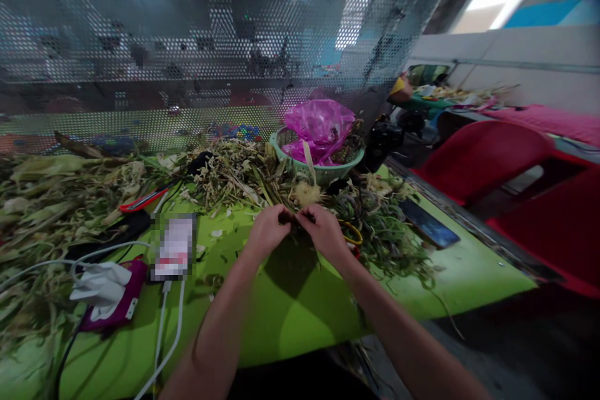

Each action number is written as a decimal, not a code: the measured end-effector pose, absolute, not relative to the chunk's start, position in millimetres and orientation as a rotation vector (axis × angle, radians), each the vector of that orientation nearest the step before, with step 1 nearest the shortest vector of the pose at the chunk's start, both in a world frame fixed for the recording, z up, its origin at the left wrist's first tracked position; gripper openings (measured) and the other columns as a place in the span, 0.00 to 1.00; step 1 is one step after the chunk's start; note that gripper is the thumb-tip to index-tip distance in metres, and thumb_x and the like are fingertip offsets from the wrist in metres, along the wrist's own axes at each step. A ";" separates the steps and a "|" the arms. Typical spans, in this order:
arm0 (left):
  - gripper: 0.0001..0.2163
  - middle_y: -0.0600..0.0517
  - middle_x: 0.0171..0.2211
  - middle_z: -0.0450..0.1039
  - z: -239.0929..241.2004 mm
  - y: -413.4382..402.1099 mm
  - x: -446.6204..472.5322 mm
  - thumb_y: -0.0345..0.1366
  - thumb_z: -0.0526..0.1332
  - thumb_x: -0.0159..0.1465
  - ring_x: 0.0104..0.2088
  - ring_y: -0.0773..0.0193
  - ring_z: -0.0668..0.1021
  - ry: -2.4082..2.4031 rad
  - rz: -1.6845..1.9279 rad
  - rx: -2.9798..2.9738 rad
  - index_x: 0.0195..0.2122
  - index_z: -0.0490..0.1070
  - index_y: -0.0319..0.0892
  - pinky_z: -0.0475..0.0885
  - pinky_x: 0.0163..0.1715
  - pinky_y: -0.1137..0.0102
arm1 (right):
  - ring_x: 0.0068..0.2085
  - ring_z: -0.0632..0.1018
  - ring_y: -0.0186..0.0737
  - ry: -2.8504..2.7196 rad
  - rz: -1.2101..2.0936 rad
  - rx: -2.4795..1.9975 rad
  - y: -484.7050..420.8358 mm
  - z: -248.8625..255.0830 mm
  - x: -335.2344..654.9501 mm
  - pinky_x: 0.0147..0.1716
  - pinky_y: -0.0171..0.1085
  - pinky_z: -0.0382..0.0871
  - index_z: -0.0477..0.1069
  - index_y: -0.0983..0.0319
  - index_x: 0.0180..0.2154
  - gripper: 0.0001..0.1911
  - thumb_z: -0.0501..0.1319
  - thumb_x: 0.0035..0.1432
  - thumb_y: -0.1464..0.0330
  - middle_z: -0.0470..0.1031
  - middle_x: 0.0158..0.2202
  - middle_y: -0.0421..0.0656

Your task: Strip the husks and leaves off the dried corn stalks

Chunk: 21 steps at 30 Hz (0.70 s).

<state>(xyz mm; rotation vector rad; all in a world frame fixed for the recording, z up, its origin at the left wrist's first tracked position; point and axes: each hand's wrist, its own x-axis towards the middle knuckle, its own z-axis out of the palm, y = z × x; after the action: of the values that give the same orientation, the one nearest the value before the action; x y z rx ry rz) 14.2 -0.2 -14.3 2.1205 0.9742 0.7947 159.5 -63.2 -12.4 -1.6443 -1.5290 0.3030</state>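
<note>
My left hand (268, 229) and my right hand (322, 229) meet over the green table (290, 306), fingers pinched together on a thin dark plant stem (294, 217) held between them. Just beyond my fingers lies a heap of green stalks and husks (234, 178). A pale fluffy clump (305, 192) sits right behind my hands. A green basket (323, 170) with a pink plastic bag (319, 124) in it stands further back.
A phone (175, 246) on a white cable, a white charger (100, 282) on a purple pouch, a red-handled tool (143, 199) and a dark phone (429, 224) lie on the table. Perforated metal screen (187, 56) behind. Red chair (487, 159) at right.
</note>
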 end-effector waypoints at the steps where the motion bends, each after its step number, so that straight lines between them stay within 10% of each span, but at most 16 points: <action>1: 0.08 0.52 0.31 0.76 -14.6 0.2 14.4 0.26 0.58 0.51 0.34 0.63 0.75 0.982 0.796 2.089 0.32 0.73 0.41 0.68 0.37 0.70 | 0.33 0.73 0.40 -1.558 0.261 -1.632 -65.3 -11.6 157.7 0.33 0.36 0.62 0.72 0.61 0.29 0.09 0.57 0.58 0.66 0.74 0.30 0.42; 21: 0.10 0.53 0.30 0.78 -17.2 1.4 14.7 0.28 0.59 0.51 0.32 0.64 0.77 0.960 0.721 1.990 0.33 0.77 0.41 0.68 0.35 0.72 | 0.29 0.72 0.39 -1.468 0.197 -1.714 -66.1 -15.2 157.1 0.29 0.35 0.59 0.71 0.61 0.27 0.10 0.58 0.58 0.64 0.74 0.27 0.41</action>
<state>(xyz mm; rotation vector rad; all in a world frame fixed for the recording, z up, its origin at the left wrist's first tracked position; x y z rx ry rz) 14.7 1.4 -17.2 1.9902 0.9595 0.7205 157.1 -66.1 -15.2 -1.7143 -1.4681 0.1968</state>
